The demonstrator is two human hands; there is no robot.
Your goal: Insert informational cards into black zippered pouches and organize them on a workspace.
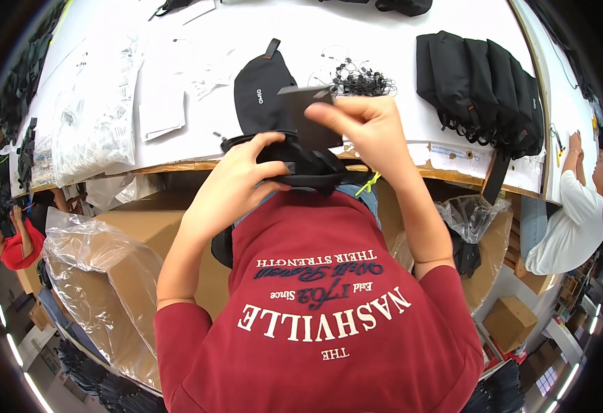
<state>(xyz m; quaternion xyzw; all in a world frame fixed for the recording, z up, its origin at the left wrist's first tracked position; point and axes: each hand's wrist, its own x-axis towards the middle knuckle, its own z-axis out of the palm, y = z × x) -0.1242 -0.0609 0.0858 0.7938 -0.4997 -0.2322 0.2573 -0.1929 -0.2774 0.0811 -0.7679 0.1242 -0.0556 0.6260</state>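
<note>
My left hand [243,175] grips a black fabric pouch [315,168] at the table's near edge, in front of my red shirt. My right hand [367,127] pinches a dark grey card [301,103] and holds it upright just above the pouch's opening. A second black pouch [260,89] with a small loop lies flat on the white table [198,41] right behind my hands. A tangle of black cords with tags [360,82] sits beside it, just beyond my right hand.
A row of black pouches [480,82] is stacked at the table's right. Clear plastic bags [95,117] and white papers [160,103] cover the left. Plastic-lined cardboard boxes [108,268] stand below the table. One person [12,241] sits at left, another [570,213] at right.
</note>
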